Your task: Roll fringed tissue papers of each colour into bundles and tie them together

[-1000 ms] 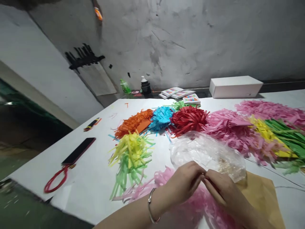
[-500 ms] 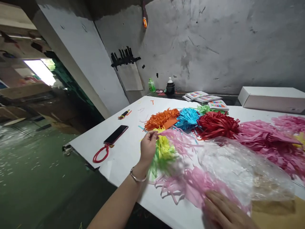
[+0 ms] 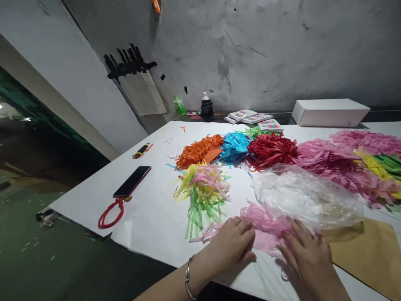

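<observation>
back from the yellow fringe (image 3: 187, 180), where it was half a second ago, the left hand (image 3: 234, 240) has come down to the near side of the counter (image 3: 156, 225), and a tuft of pink strands (image 3: 209, 179) now lies on top of that yellow fringe. both hands are at the pink streamers (image 3: 263, 228), which lie crumpled near the counter's front edge, just in front of the clear plastic bag (image 3: 291, 194). the left hand, with a silver bangle (image 3: 188, 278) at its wrist, rests at their left part with fingers bent; whether it grips any strip i cannot tell. the right hand (image 3: 308, 251) lies palm down with its fingers spread over their right part, not clenched. green fringe (image 3: 200, 213) hangs out below the yellow, toward the front edge. behind stand the orange bundle (image 3: 199, 150), the blue bundle (image 3: 235, 146) and the red bundle (image 3: 272, 149) in a row, with a larger pink heap (image 3: 332, 161) to the right. brown paper (image 3: 369, 242) sits partly under the plastic bag, beside the right hand. well to the left lies a dark phone (image 3: 133, 182) with a red strap (image 3: 111, 214).
</observation>
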{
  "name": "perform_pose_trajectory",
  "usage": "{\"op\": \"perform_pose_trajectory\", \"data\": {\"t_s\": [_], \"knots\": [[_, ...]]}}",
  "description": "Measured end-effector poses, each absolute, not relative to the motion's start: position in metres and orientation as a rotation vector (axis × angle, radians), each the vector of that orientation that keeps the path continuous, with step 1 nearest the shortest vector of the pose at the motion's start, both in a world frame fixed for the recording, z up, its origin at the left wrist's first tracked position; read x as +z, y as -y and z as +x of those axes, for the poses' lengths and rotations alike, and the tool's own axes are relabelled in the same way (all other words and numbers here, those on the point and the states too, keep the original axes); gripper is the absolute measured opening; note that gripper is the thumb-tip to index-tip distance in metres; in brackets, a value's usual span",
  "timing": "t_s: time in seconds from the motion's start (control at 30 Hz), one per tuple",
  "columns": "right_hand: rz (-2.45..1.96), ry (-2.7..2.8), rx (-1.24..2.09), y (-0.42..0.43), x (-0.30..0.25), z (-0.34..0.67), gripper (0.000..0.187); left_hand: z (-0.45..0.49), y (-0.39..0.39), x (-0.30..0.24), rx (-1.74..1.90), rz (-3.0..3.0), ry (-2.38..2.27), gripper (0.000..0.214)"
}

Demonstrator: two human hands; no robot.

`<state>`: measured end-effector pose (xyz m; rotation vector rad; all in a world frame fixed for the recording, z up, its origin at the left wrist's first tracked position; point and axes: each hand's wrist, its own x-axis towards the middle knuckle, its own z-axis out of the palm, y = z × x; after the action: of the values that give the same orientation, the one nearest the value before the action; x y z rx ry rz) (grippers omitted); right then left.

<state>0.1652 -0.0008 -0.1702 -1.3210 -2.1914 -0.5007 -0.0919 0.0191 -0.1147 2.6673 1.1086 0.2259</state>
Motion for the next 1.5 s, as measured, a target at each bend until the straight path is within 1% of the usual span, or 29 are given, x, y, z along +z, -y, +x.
{"op": "perform_pose_trajectory", "data": {"t_s": [0.07, 0.13, 0.23, 0.3, 0.37, 0.43, 0.5, 0.53, 0.6, 0.67, 0.73, 0.8, 0.9, 1.0, 1.03, 1.1, 1.2, 1.33, 1.37, 1.43, 1.5], "knots": [[-1.422, 2.037, -0.566, 0.008, -0.164, 0.168, 0.025, -0.093, -0.019, -0.115, 0.214, 2.678, -1.140, 0.026], [-1.320, 2.023, -0.531, 0.017, -0.157, 0.161, 0.029, -0.091, -0.019, -0.116, 0.231, 2.731, -1.121, 0.020], [-1.020, 2.214, -0.383, 0.025, -0.153, 0.136, 0.034, -0.080, -0.024, -0.116, 0.218, 2.802, -1.032, 0.022], [-1.015, 2.261, -0.378, 0.026, -0.156, 0.122, 0.031, -0.074, -0.033, -0.116, 0.165, 2.821, -1.031, 0.023], [-1.049, 2.263, -0.379, 0.025, -0.162, 0.115, 0.029, -0.075, -0.045, -0.114, 0.117, 2.796, -1.249, 0.025], [-1.052, 2.254, -0.349, 0.025, -0.164, 0.115, 0.028, -0.085, -0.056, -0.112, 0.096, 2.695, -1.606, 0.026], [-1.061, 2.232, -0.302, 0.027, -0.164, 0.118, 0.027, -0.097, -0.061, -0.109, 0.140, 2.573, -1.887, 0.030], [-1.066, 2.219, -0.277, 0.028, -0.163, 0.119, 0.026, -0.102, -0.059, -0.108, 0.208, 2.543, -1.944, 0.032], [-1.071, 2.194, -0.228, 0.030, -0.161, 0.120, 0.026, -0.107, -0.048, -0.107, 0.409, 2.580, -1.872, 0.034], [-1.089, 2.159, -0.167, 0.031, -0.162, 0.117, 0.026, -0.103, -0.029, -0.110, 0.518, 2.715, -1.533, 0.038], [-1.119, 2.138, -0.096, 0.030, -0.163, 0.114, 0.028, -0.093, -0.012, -0.114, 0.454, 2.800, -1.163, 0.047], [-1.166, 2.142, -0.040, 0.025, -0.165, 0.114, 0.031, -0.084, 0.000, -0.119, 0.376, 2.788, -1.006, 0.055], [-1.372, 2.123, -0.111, 0.017, -0.160, 0.123, 0.034, -0.078, 0.004, -0.124, 0.380, 2.718, -1.044, 0.052], [-1.582, 2.012, -0.313, 0.012, -0.147, 0.136, 0.026, -0.081, 0.000, -0.127, 0.438, 2.697, -1.041, 0.037], [-1.537, 2.008, -0.351, 0.012, -0.142, 0.138, 0.024, -0.083, -0.001, -0.128, 0.471, 2.707, -1.035, 0.030], [-1.275, 2.097, -0.327, 0.013, -0.137, 0.138, 0.025, -0.084, -0.003, -0.131, 0.541, 2.739, -1.022, 0.019], [-0.913, 2.294, -0.210, 0.016, -0.139, 0.129, 0.028, -0.085, -0.004, -0.134, 0.633, 2.749, -1.022, 0.015], [-0.882, 2.273, -0.191, 0.016, -0.148, 0.122, 0.032, -0.086, -0.002, -0.130, 0.611, 2.663, -1.009, 0.010], [-0.888, 2.247, -0.152, 0.016, -0.149, 0.123, 0.033, -0.087, 0.000, -0.128, 0.578, 2.648, -1.008, 0.015], [-0.914, 2.214, -0.031, 0.016, -0.148, 0.124, 0.030, -0.089, 0.004, -0.127, 0.540, 2.640, -1.024, 0.021], [-0.937, 2.228, 0.058, 0.016, -0.148, 0.125, 0.024, -0.090, 0.008, -0.128, 0.574, 2.632, -1.063, 0.015]]}}
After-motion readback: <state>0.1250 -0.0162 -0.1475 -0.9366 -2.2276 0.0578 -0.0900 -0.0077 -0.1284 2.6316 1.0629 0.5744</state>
